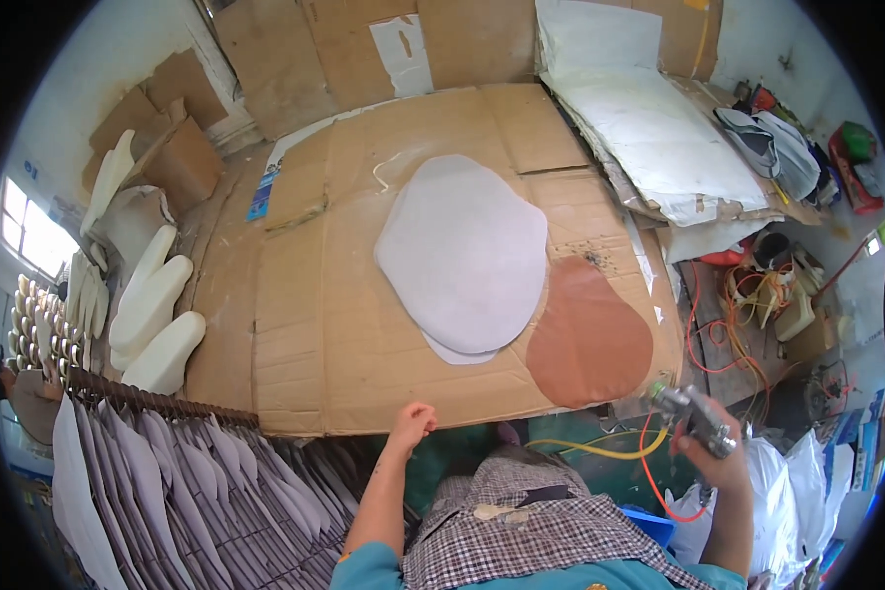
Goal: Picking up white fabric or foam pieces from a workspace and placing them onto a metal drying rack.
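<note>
My right hand [716, 458] is wrapped round a metal spray gun [691, 417], held off the table's near right corner. A yellow hose [615, 453] and an orange hose [659, 482] hang close to the gun. With curled fingers, my left hand [413, 423] hovers at the table's front edge, and nothing shows in it. Pale grey rounded sheets [467, 246] lie stacked in the middle of the cardboard-covered table [305, 339]; the lower one peeks out at the near side. Right of them, a reddish-brown rounded piece [590, 339] lies flat near the table's right edge.
At my left stands a rack of hanging grey sheets [157, 482]. Cream shaped pads [152, 305] and a carton [182, 162] sit beyond it. White sheets [649, 128] cover the far right bench. Tangled hoses [747, 295] and white bags [777, 501] are at right; a person [31, 398] is at far left.
</note>
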`<state>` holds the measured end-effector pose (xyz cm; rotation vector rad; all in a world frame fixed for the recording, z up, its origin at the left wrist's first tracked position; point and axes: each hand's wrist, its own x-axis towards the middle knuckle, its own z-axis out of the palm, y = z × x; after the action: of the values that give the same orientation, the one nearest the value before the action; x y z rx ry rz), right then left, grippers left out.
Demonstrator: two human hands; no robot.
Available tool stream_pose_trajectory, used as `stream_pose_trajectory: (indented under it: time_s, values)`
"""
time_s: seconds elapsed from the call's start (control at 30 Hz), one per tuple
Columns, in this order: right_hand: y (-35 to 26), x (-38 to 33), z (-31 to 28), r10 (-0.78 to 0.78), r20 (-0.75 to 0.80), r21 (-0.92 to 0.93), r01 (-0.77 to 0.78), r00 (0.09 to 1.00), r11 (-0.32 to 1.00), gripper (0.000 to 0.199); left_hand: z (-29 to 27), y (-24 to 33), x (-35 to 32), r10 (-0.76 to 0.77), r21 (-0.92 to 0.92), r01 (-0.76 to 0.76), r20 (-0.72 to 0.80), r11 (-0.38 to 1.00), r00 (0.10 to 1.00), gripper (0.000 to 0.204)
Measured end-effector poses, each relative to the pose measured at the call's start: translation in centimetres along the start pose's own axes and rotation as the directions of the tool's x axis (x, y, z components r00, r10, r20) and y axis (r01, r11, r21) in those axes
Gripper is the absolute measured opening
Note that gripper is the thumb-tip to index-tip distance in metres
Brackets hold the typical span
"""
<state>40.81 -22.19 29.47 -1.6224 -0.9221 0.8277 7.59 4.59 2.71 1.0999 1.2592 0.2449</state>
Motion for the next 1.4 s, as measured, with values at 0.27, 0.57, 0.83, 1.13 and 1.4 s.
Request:
stream_pose_trajectory:
  time_s: [0.27,0.57,0.83,1.13,1.4]
  values:
    - [0.3,-0.4,1.8,-0.037,-0.062,0.005,0.038,0.997,0.999,0.048,0.5,-0.7,0.1,0.026,-0.094,-0.03,-0.051,0.995,0.998,0.016]
    - [-0.5,-1.3,1.3,-0.004,0.116,-0.13,0.02,0.993,0.991,0.049,-0.6,-1.3,0.1,-0.001,-0.091,-0.004,-0.061,0.996,0.998,0.014]
    - [-0.3,3.8,5.4,-0.146,0.01,0.13,0.143,0.989,0.981,0.048,0.2,-0.4,0.6,-0.006,-0.114,-0.002,-0.076,0.994,0.997,0.013]
    - [-0.8,3.5,3.2,-0.06,-0.159,-0.005,0.06,0.985,0.998,0.043,-0.5,-0.8,1.4,-0.049,-0.17,0.033,-0.086,0.985,0.995,0.014]
    - [-0.4,2.1,2.9,-0.115,-0.143,0.106,0.131,0.983,0.986,0.047,1.7,3.2,4.0,0.043,-0.105,-0.051,-0.071,0.993,0.997,0.014]
